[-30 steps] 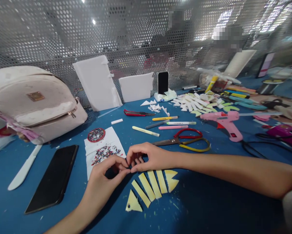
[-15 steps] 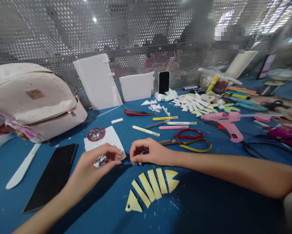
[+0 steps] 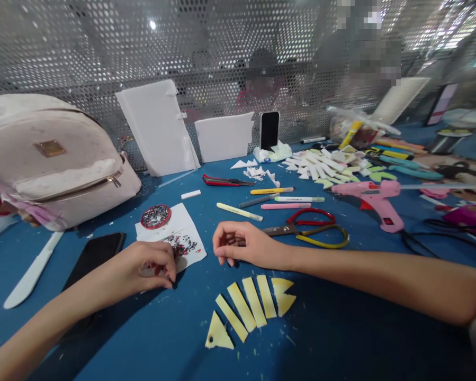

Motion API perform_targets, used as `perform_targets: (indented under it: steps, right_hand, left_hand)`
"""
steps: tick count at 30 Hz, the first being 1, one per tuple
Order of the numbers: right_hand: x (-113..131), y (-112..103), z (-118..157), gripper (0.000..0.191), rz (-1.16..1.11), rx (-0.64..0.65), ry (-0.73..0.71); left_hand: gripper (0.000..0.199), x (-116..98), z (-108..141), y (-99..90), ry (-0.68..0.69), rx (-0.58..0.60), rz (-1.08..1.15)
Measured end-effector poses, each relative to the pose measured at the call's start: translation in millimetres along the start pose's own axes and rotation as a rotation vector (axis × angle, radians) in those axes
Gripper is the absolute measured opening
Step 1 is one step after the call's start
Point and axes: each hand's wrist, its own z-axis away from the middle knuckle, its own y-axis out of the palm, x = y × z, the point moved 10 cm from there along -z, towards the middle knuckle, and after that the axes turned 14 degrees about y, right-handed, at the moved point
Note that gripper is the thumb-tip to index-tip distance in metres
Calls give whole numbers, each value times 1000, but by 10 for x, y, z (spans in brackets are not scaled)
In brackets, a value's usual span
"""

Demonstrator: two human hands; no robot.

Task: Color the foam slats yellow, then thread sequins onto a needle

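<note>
Lying in the lower middle of the frame, the yellow pieces (image 3: pixel 254 301) make a fish shape on your blue surface (image 3: pixel 341 328); the head (image 3: pixel 218 334), four strips (image 3: pixel 241 307) and the notched tail (image 3: pixel 282 298) look cut and coloured already; they seem loose, with gaps between most of them, and no shiny bits (image 3: pixel 182 246) sit on them; those lie on the white paper (image 3: pixel 185 218) left of centre; your left hand (image 3: pixel 142 264) is by that paper, fingers curled; your right hand (image 3: pixel 248 246) is near the middle, fingers curled too; I can't tell if either pinches anything tiny.
</note>
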Motion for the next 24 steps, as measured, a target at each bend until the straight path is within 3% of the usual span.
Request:
perform_targets:
  steps: [8,13,16,20,24]
  right_hand:
    - [6,6,9,14,17,0,-8]
    - [-6,2,1,18,15,4,-25]
    - [7,-16,-1,22,32,-21,-43]
    - [90,-57,46,21,120,-106,-105]
    - [123,-23,95,17,204,-108,-126]
  left_hand:
    - [11,-76,-24,136,-23,45,43]
    - [10,-127,-35,88,-13,4,18]
    - [13,-223,-76,0,-50,-166,-5]
    - [10,-409,-17,-82,-83,-619,-2]
    - [5,-483,-42,176,-58,-705,79]
